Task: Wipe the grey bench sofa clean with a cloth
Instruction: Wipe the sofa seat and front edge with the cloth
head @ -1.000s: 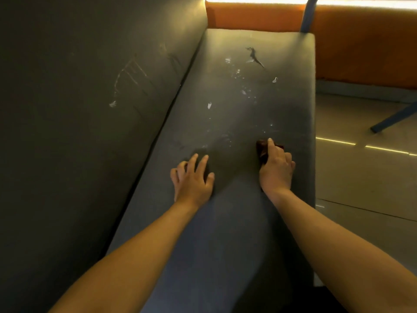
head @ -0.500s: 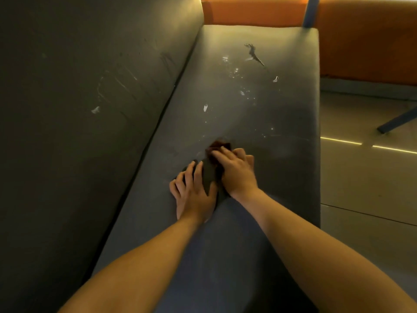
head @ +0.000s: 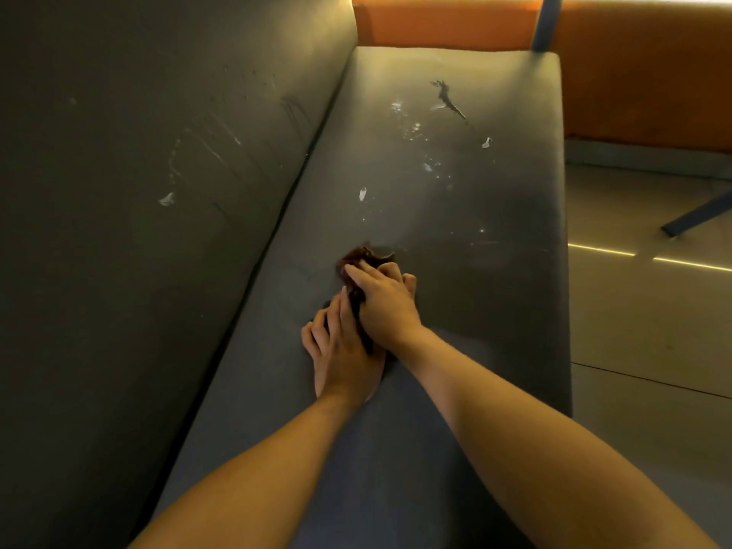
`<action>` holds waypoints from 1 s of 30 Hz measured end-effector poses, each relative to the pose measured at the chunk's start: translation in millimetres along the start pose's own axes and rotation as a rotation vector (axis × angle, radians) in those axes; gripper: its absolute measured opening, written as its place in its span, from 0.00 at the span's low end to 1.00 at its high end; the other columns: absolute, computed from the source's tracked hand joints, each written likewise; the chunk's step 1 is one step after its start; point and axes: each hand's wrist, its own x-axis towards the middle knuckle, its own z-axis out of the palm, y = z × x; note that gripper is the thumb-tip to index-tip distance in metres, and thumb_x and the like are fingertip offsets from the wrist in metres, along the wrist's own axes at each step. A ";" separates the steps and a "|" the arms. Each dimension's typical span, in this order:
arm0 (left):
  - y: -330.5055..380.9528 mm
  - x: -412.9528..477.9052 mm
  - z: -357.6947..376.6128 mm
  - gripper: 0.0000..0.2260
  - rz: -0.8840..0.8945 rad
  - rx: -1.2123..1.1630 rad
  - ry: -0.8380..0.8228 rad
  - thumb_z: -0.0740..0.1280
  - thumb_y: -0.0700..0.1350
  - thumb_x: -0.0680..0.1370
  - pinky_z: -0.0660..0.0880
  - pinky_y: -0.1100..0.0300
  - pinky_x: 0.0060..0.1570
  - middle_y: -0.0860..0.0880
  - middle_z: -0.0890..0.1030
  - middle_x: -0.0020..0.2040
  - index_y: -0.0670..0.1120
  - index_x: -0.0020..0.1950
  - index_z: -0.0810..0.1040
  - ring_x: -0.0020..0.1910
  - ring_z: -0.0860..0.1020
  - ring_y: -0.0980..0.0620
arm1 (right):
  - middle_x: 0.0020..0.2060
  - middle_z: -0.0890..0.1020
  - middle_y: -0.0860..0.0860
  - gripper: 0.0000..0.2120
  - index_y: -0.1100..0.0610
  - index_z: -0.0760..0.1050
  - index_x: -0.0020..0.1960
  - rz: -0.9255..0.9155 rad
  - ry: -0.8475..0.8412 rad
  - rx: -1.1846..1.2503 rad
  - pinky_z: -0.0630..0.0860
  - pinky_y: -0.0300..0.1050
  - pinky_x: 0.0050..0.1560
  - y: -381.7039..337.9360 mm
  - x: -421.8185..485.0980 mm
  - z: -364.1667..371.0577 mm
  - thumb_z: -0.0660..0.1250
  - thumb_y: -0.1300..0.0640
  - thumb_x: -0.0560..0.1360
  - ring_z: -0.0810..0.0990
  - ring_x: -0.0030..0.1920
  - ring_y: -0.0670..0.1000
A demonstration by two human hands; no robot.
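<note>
no readable text, labels, brands or numbers anywhere

layout: hands and cloth on the bench sofa (head: pixel 515 311), about mid-length.
the backrest (head: pixel 158 231) stands left of the seat (head: pixel 475 200); the floor (head: pixel 641 330) lies to its right. the left hand (head: pixel 344 362) rests flat on the seat. the right hand (head: pixel 386 303) lies just beyond it and to its right, overlapping its fingers, gripping the cloth (head: pixel 358 257) on the seat. flecks (head: pixel 362 193) lie on the seat beyond the cloth. a wall panel (head: pixel 653 73) stands behind the far end.
</note>
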 end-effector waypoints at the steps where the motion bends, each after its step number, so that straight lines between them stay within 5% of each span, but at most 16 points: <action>1: 0.7 -0.5 -0.6 0.39 0.000 -0.009 0.001 0.48 0.67 0.75 0.42 0.46 0.75 0.53 0.54 0.80 0.53 0.81 0.41 0.76 0.51 0.48 | 0.77 0.67 0.47 0.23 0.45 0.65 0.77 -0.032 -0.025 -0.003 0.58 0.57 0.70 1.5 -2.4 -1.9 0.54 0.57 0.83 0.62 0.73 0.54; 4: 0.7 0.5 -1.1 0.36 -0.010 -0.044 -0.008 0.53 0.65 0.80 0.41 0.46 0.76 0.53 0.53 0.81 0.53 0.82 0.41 0.76 0.51 0.47 | 0.79 0.64 0.46 0.28 0.43 0.61 0.79 -0.027 -0.022 -0.150 0.56 0.60 0.71 25.8 -3.0 -15.5 0.56 0.60 0.81 0.59 0.76 0.54; 11: 1.6 1.6 -0.1 0.36 -0.009 -0.015 -0.020 0.54 0.63 0.81 0.38 0.46 0.76 0.53 0.49 0.82 0.53 0.82 0.41 0.77 0.48 0.47 | 0.78 0.64 0.48 0.31 0.48 0.57 0.81 0.425 0.169 -0.123 0.57 0.61 0.69 47.3 -1.3 -32.6 0.56 0.62 0.79 0.59 0.74 0.56; 15: 0.0 0.8 1.0 0.37 0.001 0.002 -0.020 0.54 0.64 0.80 0.40 0.45 0.76 0.52 0.50 0.81 0.52 0.82 0.40 0.77 0.49 0.47 | 0.74 0.70 0.47 0.27 0.47 0.63 0.78 0.271 0.096 -0.099 0.61 0.56 0.66 7.5 0.3 -9.9 0.57 0.59 0.79 0.64 0.71 0.56; 19: -0.4 1.0 0.3 0.37 0.018 0.012 -0.005 0.52 0.65 0.80 0.41 0.45 0.77 0.52 0.51 0.81 0.51 0.82 0.40 0.77 0.49 0.47 | 0.74 0.70 0.47 0.29 0.48 0.59 0.79 0.112 0.024 -0.185 0.61 0.58 0.65 11.7 -7.7 -14.3 0.55 0.61 0.80 0.64 0.70 0.56; 23: -1.4 1.2 1.2 0.37 0.018 0.005 -0.002 0.47 0.65 0.77 0.36 0.47 0.75 0.52 0.52 0.81 0.51 0.83 0.42 0.76 0.49 0.48 | 0.80 0.60 0.48 0.33 0.50 0.50 0.82 0.325 -0.015 -0.218 0.58 0.62 0.69 42.2 11.0 -38.4 0.51 0.64 0.79 0.58 0.73 0.59; 26: -0.8 2.0 3.1 0.38 0.017 0.012 0.002 0.47 0.65 0.77 0.36 0.48 0.75 0.52 0.52 0.81 0.51 0.83 0.42 0.76 0.49 0.47 | 0.75 0.67 0.51 0.29 0.52 0.58 0.79 0.371 0.004 -0.179 0.60 0.61 0.67 26.6 17.1 -39.7 0.55 0.61 0.79 0.61 0.72 0.60; 30: -1.4 2.3 4.9 0.37 0.015 0.031 -0.008 0.50 0.66 0.79 0.40 0.46 0.77 0.52 0.51 0.81 0.51 0.82 0.40 0.77 0.49 0.47 | 0.62 0.80 0.52 0.18 0.50 0.72 0.64 0.284 -0.021 -0.127 0.62 0.57 0.59 -0.7 5.7 -27.8 0.57 0.60 0.76 0.69 0.64 0.58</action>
